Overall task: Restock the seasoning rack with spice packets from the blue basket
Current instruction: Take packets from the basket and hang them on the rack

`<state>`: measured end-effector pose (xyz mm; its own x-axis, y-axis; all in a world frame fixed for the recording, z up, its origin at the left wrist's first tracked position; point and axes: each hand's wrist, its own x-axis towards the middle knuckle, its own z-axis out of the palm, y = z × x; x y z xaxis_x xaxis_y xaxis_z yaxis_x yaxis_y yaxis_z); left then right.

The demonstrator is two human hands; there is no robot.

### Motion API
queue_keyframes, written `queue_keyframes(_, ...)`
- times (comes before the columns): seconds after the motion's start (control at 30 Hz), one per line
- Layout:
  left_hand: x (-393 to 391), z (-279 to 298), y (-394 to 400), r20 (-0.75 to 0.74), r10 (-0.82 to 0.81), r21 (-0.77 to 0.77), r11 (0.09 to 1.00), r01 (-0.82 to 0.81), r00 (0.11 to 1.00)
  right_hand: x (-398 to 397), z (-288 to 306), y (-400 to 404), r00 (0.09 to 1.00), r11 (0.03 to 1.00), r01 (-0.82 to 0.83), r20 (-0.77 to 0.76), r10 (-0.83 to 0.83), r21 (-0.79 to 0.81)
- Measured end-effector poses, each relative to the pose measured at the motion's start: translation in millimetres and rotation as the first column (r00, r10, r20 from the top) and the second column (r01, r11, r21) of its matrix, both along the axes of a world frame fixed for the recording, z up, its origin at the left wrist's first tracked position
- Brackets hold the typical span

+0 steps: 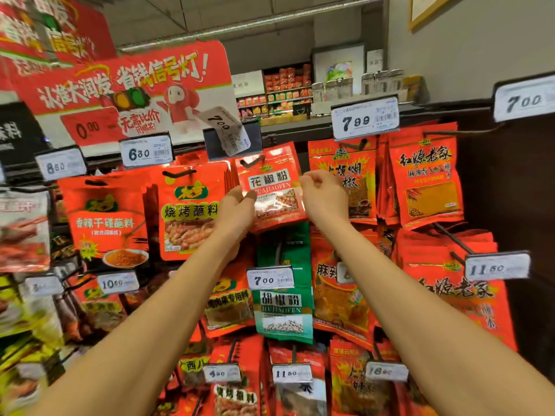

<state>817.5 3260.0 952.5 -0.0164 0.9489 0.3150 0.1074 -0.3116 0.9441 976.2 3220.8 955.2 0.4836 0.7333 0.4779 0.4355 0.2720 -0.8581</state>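
A red spice packet [274, 187] with a white label hangs at the top middle of the seasoning rack, its hole on a black peg hook [251, 162]. My left hand [237, 210] holds the packet's left edge, thumb on the front and fingers behind. My right hand [322, 192] is at the packet's right edge with its fingers curled, pinching that edge near the top. More packets of the same kind hang behind it. The blue basket is out of view.
A price tag [226, 130] above the peg is flipped upward. Neighbouring pegs carry red packets [189, 211] on the left and more red packets [345, 181] on the right, with a green pepper packet [283, 307] below. Price tags stick out on peg ends. A dark panel [510, 190] bounds the rack's right side.
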Motion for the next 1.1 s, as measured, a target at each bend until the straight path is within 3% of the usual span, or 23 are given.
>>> queue_keyframes(0.1, -30, -7, -33, -0.053, -0.043, 0.053, 0.998, 0.046, 0.998, -2, -5, -30, 0.983, 0.993, -0.121, -0.143, 0.118, -0.010)
queue_keyframes(0.2, -56, -16, -61, 0.016, -0.121, -0.023, 0.992, 0.121, 0.993, -11, -13, -65, 0.900, 0.945, -0.325, -0.321, 0.296, -0.038)
queue_keyframes(0.4, -104, -70, -103, 0.175, -0.239, -0.182, 0.946, 0.270, 0.955, -31, -69, -125, 0.849, 0.910, -0.406, -0.404, 0.342, -0.083)
queue_keyframes(0.57, -131, -164, -119, 0.190, -0.229, -0.392, 0.874, 0.287, 0.955, -48, -162, -157, 0.838, 0.904, -0.343, -0.518, 0.171, -0.256)
queue_keyframes(0.8, -144, -306, -143, 0.199, -0.187, -0.712, 0.647, 0.273, 0.962, -77, -298, -189, 0.811, 0.791, -0.278, -0.574, -0.111, -0.545)
queue_keyframes(0.93, -149, -393, -154, 0.201, -0.144, -0.844, 0.476, 0.246, 0.969, -83, -387, -199, 0.820, 0.655, -0.280, -0.530, -0.218, -0.702)
queue_keyframes(1.1, -151, -541, -178, 0.123, -0.070, -0.945, 0.295, 0.139, 0.990, -90, -555, -219, 0.868, 0.412, -0.245, -0.388, -0.311, -0.878)
